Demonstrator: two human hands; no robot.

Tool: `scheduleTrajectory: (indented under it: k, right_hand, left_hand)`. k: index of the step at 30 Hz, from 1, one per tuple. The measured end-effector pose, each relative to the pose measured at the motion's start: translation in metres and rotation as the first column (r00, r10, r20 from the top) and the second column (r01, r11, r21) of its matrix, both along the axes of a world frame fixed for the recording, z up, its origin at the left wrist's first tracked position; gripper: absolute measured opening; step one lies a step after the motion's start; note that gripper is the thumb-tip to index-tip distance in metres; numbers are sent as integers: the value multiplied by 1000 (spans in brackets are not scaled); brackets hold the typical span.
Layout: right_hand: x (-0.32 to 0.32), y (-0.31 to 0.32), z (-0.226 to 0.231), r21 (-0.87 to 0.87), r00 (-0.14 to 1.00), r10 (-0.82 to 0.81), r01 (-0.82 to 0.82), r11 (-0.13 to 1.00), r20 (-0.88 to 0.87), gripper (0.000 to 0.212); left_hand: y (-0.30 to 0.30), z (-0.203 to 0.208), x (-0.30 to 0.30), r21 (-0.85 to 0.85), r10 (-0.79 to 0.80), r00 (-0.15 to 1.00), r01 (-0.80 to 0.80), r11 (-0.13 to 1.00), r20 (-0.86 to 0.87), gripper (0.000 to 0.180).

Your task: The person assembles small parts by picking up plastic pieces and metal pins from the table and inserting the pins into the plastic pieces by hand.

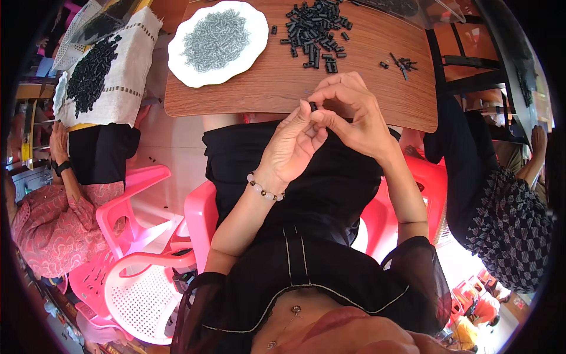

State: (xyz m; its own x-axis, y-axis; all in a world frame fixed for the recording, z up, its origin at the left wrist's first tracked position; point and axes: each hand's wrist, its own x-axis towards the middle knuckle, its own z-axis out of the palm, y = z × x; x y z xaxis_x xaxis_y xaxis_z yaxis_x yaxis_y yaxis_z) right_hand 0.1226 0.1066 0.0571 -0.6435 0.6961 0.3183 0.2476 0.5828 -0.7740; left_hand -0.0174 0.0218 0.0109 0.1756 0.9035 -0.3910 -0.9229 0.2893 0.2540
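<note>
1. Brown table (236, 99) with pink chairs (144, 295) behind it; its near edge is close to the grip.
2. Far left of the grip, a pale cloth (131, 65) holds a black heap (91, 76), with another person (59, 218) sitting by it. The cloth may stop bits from sliding.
3. Left of the grip and farther off sits a white plate (177, 54) full of shiny bits (217, 40). Its wavy rim likely keeps them from rolling away.
4. The left hand (288, 148) has its thumb tip at a small black part (313, 107). Its other fingers are half curled; I cannot tell if it pinches too. Maybe it steadies the part.
5. Straight past the grip, a loose black pile (315, 32) lies in the open, perhaps so it is easy to reach.
6. The right hand (352, 113) holds the part in a narrow pinch, thumb and finger almost meeting, likely because it is so tiny.
7. Right of the grip, a few thin bits (404, 66) lie apart, perhaps so they don't mix with the pile.
</note>
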Motion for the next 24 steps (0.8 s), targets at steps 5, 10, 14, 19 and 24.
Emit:
scheduleTrajectory:
  k: [5,10,14,19,24]
  right_hand:
    - [5,0,-4,-76,998,-30,26,997,-49,19]
    - [12,4,-5,-40,999,43,-42,998,12,22]
    - [13,7,-5,-17,997,59,-58,998,41,23]
    - [12,11,-5,4,993,101,-101,995,69,22]
    - [12,39,-8,76,1000,5,-7,997,24,16]
  left_hand:
    - [-1,2,-1,6,-43,993,44,999,-109,31]
    - [0,-5,-2,6,-112,992,112,994,-61,31]
    - [0,-7,-1,-20,-132,991,132,991,20,31]
    - [0,-12,-2,-32,-119,992,120,992,42,30]
    - [1,-14,-8,-27,-96,995,97,995,37,28]
